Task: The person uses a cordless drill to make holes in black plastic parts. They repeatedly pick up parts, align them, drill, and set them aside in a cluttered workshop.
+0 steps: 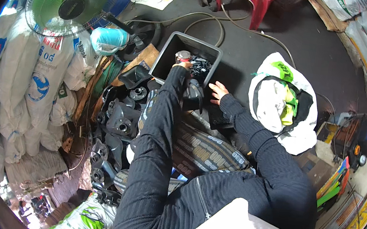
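Observation:
My left hand (182,64) reaches into a grey plastic bin (218,54). Its fingers are closed at a red-and-grey object (182,56), whose kind I cannot make out. Beside it, small dark metal-looking parts (201,66) lie heaped in the bin. Just outside the bin's near right corner, my right hand (218,92) is open, fingers spread and holding nothing. Between my forearms is a dark, curved piece (193,94), partly hidden by the left sleeve.
Black moulded parts (122,125) are piled left of my left arm. A green fan (72,7) stands at upper left before white sacks (40,83). An open white sack (265,104) sits at right. A hose (219,32) crosses the floor near a red stool (259,7).

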Available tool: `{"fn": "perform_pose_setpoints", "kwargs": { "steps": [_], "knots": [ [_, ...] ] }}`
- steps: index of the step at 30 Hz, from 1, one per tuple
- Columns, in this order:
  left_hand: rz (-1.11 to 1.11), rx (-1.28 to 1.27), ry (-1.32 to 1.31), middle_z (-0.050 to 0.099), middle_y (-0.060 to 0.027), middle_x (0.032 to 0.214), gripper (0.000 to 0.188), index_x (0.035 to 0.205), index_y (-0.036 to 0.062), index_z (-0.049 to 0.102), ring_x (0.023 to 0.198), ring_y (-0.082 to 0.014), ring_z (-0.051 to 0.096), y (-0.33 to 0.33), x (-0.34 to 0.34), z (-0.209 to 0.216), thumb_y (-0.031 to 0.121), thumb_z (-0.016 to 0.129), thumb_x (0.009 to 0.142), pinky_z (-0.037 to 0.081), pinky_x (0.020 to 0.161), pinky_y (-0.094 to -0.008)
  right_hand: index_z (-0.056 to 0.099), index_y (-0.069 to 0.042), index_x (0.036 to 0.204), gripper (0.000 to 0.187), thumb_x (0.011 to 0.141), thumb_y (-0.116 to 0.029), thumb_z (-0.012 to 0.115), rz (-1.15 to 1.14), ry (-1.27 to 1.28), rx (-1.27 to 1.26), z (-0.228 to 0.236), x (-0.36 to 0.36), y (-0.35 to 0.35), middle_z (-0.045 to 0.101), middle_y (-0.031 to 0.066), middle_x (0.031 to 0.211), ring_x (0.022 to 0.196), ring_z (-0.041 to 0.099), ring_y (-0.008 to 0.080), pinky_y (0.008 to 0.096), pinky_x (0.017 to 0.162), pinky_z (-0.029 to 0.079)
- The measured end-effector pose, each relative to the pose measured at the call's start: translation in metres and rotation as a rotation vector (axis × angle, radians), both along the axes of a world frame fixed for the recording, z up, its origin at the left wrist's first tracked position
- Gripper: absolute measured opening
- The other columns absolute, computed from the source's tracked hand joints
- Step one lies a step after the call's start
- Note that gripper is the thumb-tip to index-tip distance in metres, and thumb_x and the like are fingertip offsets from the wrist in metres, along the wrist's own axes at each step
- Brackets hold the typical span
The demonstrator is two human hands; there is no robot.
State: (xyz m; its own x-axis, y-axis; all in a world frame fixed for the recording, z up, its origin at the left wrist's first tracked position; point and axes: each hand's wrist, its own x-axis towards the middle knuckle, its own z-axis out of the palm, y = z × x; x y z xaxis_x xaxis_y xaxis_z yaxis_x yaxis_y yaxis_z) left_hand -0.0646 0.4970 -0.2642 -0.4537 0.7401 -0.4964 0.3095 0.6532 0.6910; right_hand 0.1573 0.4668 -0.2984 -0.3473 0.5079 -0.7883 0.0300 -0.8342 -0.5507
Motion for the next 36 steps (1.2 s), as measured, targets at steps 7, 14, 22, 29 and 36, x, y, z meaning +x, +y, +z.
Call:
{"fn": "perform_pose_setpoints", "kwargs": {
  "steps": [7,14,22,29,36],
  "knots": [
    [0.165,0.029,-0.178,0.054,-0.0188,0.120,0.074,0.121,-0.0014,0.050,0.111,-0.0254,0.052,0.016,-0.004,0.065,0.034,0.073,0.061,0.039,0.094,-0.0319,0.040,0.002,0.119,0.061,0.071,-0.025,0.065,0.105,-0.151,-0.015,-0.059,-0.071,0.045,0.059,0.0212,0.095,0.071,0.063,0.0343,0.0493,0.057,0.053],
    [-0.012,0.861,0.123,0.059,-0.0179,0.109,0.048,0.125,0.0011,0.046,0.090,-0.0162,0.062,-0.146,0.000,0.170,0.005,0.062,0.080,0.048,0.076,-0.0260,0.058,0.002,0.078,0.027,0.064,-0.021,0.060,0.381,-0.353,0.070,-0.038,-0.063,0.066,0.059,0.0192,0.067,0.048,0.056,0.0307,0.0423,0.044,0.048],
    [1.001,0.480,0.235,0.060,-0.0057,0.091,0.037,0.121,0.0014,0.048,0.081,-0.0111,0.055,-0.516,-0.032,0.152,0.008,0.056,0.085,0.049,0.064,-0.0244,0.051,0.002,0.089,0.024,0.068,-0.008,0.051,0.048,0.043,-0.280,0.033,0.006,0.099,0.060,0.0189,0.085,0.079,0.060,0.0338,0.0493,0.074,0.052],
    [1.025,-0.031,0.894,0.059,-0.0129,0.106,0.026,0.111,0.0029,0.057,0.096,-0.0251,0.055,-0.593,0.043,0.069,0.015,0.050,0.088,0.042,0.085,-0.0323,0.051,0.000,0.087,0.025,0.064,-0.010,0.053,0.058,-0.067,-0.012,0.053,-0.049,0.185,0.059,0.0196,0.088,0.075,0.061,0.0339,0.0544,0.064,0.053],
    [1.058,-0.076,0.874,0.058,-0.0144,0.102,0.027,0.111,0.0038,0.057,0.093,-0.0270,0.056,-0.571,0.047,0.088,0.019,0.048,0.090,0.043,0.082,-0.0339,0.048,0.011,0.092,0.033,0.067,-0.010,0.048,-0.069,0.193,0.049,0.024,-0.195,0.317,0.052,0.0327,0.101,0.092,0.053,0.0485,0.0577,0.078,0.048]
  ]
}}
